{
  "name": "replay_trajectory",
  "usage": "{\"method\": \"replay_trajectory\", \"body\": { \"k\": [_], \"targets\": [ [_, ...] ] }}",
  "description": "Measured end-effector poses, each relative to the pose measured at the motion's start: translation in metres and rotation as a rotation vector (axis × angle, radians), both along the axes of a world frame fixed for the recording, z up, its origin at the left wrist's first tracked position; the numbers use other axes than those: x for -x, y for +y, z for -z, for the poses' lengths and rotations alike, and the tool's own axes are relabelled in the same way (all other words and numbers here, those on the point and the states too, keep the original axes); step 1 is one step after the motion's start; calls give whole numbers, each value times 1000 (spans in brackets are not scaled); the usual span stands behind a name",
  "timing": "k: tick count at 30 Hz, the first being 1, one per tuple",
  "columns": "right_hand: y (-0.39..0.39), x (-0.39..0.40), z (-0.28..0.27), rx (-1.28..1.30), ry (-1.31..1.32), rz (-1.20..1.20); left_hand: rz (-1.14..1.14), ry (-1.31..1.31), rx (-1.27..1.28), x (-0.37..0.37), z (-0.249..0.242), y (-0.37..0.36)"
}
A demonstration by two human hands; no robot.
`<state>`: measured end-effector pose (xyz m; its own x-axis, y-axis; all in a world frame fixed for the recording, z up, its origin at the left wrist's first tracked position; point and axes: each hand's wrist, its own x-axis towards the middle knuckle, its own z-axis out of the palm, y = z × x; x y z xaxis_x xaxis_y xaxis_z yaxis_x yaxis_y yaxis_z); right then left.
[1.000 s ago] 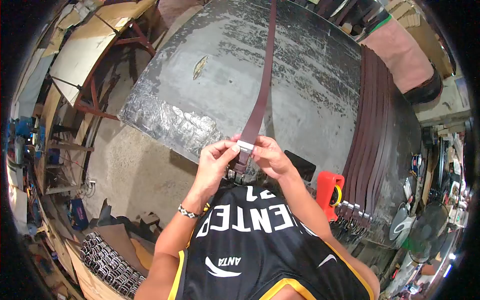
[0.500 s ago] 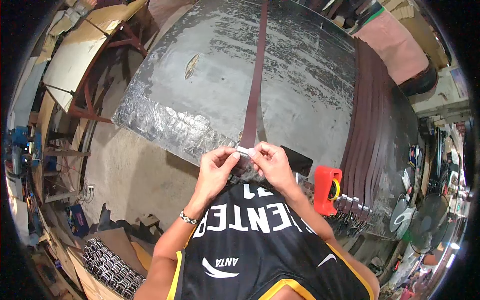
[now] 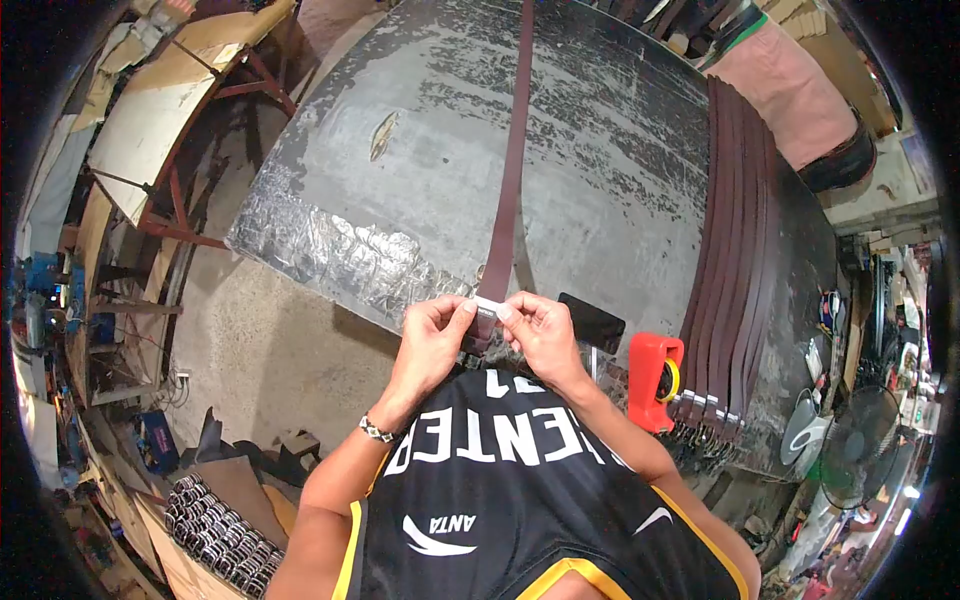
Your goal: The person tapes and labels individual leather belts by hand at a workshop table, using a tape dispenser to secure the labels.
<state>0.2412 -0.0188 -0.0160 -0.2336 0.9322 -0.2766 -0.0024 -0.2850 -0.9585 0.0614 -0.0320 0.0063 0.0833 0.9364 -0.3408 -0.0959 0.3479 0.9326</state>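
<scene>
A long dark brown strap [image 3: 512,165] runs from the far edge of the table down to my hands at the near edge. A small white label [image 3: 487,306] lies across its near end. My left hand [image 3: 438,325] pinches the label's left end between thumb and fingertips. On the other side, my right hand [image 3: 535,325] has thumb and index finger closed on the label's right end. Both hands are close together, just above my shirt. The strap's tip below the label is partly hidden by my fingers.
Several brown straps [image 3: 722,250] with white labels lie along the table's [image 3: 400,190] right side. Beside them stands a red tape dispenser [image 3: 650,382]. A black flat device [image 3: 592,322] lies right of my hands. A fan [image 3: 858,445] is at the right; stacked buckles [image 3: 215,535] sit lower left.
Both hands stay at the label with only slight finger shifts. The label's printed face now shows a little more between the thumbs.
</scene>
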Motion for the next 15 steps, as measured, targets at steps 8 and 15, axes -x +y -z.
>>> {"method": "replay_trajectory", "body": {
  "k": [8, 15],
  "targets": [
    [2, 0, -1, 63, 146, 17, 27, 90, -75, 1, -2, 1],
    [13, 0, -3, 80, 350, -37, 22, -247, 91, 12, -6, 12]
  ]
}}
